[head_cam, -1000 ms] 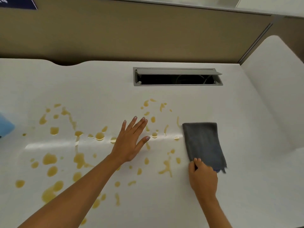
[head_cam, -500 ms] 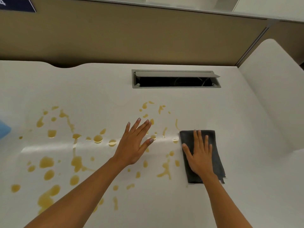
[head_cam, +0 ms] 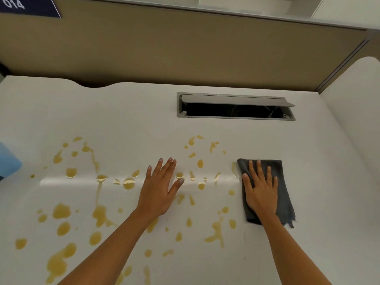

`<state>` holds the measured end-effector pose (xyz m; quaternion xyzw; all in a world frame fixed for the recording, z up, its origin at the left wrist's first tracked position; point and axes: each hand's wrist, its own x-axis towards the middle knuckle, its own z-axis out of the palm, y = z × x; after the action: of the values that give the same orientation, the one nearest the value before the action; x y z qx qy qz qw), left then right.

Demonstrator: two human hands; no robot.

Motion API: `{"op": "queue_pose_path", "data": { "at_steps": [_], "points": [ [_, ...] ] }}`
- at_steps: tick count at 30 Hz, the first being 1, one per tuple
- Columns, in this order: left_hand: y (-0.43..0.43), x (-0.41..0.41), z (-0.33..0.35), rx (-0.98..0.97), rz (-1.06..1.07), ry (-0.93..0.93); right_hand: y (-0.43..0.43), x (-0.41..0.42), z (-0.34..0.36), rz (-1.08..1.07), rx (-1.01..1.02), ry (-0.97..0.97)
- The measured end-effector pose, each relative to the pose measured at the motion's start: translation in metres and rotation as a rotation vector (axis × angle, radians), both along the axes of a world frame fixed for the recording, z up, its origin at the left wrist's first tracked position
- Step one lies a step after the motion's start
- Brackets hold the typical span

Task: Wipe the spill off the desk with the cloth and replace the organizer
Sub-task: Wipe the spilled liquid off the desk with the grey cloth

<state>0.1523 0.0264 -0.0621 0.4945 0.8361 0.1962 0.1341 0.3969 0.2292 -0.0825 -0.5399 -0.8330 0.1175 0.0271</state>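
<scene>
Yellow-brown spill [head_cam: 100, 214] lies in drops and puddles across the left and middle of the white desk [head_cam: 123, 112]. At the spill's right edge lies a dark grey cloth [head_cam: 284, 192]. My right hand [head_cam: 260, 190] rests flat on top of it, fingers spread, pressing it to the desk. My left hand [head_cam: 159, 192] lies flat and open on the desk among the drops, holding nothing. A blue object [head_cam: 8, 161] pokes in at the left edge; I cannot tell whether it is the organizer.
An open grey cable hatch [head_cam: 234, 111] is set into the desk behind the hands. A tan partition wall [head_cam: 185, 48] runs along the back. A white side panel [head_cam: 353, 120] rises on the right.
My right hand went from the cloth's near corner to flat on top of it. The cloth has shifted slightly left toward the spill. My left hand has stayed in place.
</scene>
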Motion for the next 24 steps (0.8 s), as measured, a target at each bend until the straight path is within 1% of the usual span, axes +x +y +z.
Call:
{"op": "queue_pose_path", "data": {
  "at_steps": [3,5,8,11,14,18,21,24],
  "points": [
    [-0.012,-0.005,0.002,0.031,0.047,-0.035,0.033,-0.032,0.002,0.001,-0.002,0.016],
    [-0.018,-0.006,0.005,0.047,0.074,-0.061,0.055,-0.057,0.004,0.042,-0.018,0.031],
    [-0.023,-0.004,0.01,0.072,0.088,-0.097,0.076,-0.093,0.004,0.163,-0.015,0.024],
    [-0.023,-0.002,0.015,0.091,0.068,-0.096,0.077,-0.118,0.004,0.305,-0.007,0.029],
    [-0.02,-0.001,0.019,0.114,0.059,-0.091,0.053,-0.128,0.004,0.498,-0.036,0.068],
    [-0.011,0.002,0.02,0.121,0.044,-0.113,-0.003,-0.122,0.004,0.716,-0.121,0.11],
    [-0.005,0.007,0.019,0.126,0.041,-0.122,-0.048,-0.098,0.003,0.853,-0.152,0.103],
    [-0.006,0.011,0.017,0.104,0.017,-0.108,-0.071,-0.059,0.003,0.936,-0.139,0.08]
  ]
}}
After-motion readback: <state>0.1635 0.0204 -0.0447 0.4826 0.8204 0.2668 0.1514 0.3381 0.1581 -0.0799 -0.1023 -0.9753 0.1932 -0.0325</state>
